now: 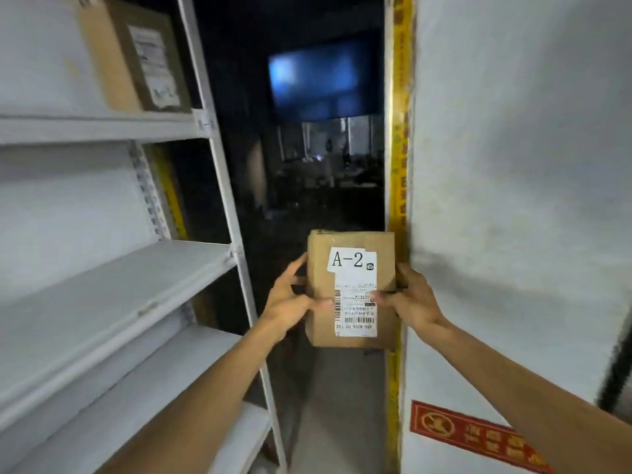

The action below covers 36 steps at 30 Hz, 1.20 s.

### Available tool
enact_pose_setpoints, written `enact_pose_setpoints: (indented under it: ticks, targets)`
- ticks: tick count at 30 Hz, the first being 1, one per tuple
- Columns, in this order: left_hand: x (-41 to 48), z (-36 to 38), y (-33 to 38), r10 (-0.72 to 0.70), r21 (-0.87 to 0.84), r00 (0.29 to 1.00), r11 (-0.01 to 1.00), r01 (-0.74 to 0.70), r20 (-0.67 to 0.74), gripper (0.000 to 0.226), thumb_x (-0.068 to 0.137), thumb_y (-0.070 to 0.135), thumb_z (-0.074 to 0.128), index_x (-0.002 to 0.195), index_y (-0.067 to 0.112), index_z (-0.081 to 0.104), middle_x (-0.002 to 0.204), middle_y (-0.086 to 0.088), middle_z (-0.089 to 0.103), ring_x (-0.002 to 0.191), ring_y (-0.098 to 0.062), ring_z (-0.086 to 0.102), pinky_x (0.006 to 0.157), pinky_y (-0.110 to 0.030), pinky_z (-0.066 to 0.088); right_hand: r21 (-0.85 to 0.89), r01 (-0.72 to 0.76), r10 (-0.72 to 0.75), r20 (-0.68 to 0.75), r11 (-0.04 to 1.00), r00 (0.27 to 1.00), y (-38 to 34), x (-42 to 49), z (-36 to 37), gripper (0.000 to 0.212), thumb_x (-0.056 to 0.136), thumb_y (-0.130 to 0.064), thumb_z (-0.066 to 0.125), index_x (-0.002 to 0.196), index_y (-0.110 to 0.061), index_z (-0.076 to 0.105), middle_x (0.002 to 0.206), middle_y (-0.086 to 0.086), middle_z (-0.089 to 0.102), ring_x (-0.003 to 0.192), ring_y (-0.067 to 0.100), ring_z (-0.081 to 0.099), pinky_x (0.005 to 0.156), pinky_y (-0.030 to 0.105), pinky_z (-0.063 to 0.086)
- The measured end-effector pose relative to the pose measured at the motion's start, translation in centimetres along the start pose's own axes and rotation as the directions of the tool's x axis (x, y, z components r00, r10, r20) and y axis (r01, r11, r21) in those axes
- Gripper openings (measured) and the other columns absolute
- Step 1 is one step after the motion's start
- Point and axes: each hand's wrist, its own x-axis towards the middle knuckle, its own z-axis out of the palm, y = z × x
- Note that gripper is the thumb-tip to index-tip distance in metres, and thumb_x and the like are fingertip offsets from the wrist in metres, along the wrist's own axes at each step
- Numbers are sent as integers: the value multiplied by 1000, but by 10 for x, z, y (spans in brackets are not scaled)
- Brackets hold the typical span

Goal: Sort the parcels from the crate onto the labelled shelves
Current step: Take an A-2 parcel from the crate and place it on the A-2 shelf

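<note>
Brown box [133,59] sits on the top shelf [95,126] at my left, so one looks done. My left hand [290,302] holds the A-2 parcel [352,289] with my right hand [412,301], fingers [319,303] pinching its sides, up beside the shelves [113,289], not yet placed.

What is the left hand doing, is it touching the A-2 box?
Touching. The head view shows the left hand gripping the box: its thumb lies on the front and its fingers curl round the left edge.
</note>
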Motion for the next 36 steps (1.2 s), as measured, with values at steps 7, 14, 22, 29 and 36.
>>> enact_pose_setpoints:
  ticks: [7,14,22,29,36]
  targets:
    - [-54,-103,0,-54,-56,933,998,36,-356,97,62,-10,80,140,34,42,116,-6,62,114,-30,55,91,-58,49,77,40,-64,333,996,941,-38,20,118,79,71,-9,80,140,-21,42,124,2,63,114,16,55,95,32,43]
    - [-58,-142,7,-50,0,857,998,59,-513,97,64,-15,76,142,30,41,119,-15,60,112,-37,57,88,-60,50,113,71,-117,479,991,870,-56,36,168,75,75,-12,78,140,-20,41,127,0,61,121,19,52,98,33,40]
    - [1,-164,5,-63,-8,795,997,73,-603,96,63,-14,78,144,15,34,123,-13,55,116,-39,53,79,-50,54,141,104,-162,501,985,850,-72,100,203,71,76,-11,77,138,-22,43,115,-7,63,98,4,58,88,25,42]
    - [71,-220,-5,123,141,676,990,-29,-727,73,69,-15,71,133,9,45,119,-19,59,100,-37,60,79,-49,55,52,273,-267,445,961,855,-110,181,277,49,77,-8,76,122,-10,58,124,8,61,113,23,57,90,30,44]
    - [133,-245,-38,207,322,612,943,83,-763,78,72,6,79,138,18,41,127,-9,57,103,-30,62,83,-43,56,28,197,-183,515,980,837,-99,233,340,60,76,1,73,126,-13,42,124,7,61,114,24,58,92,34,49]
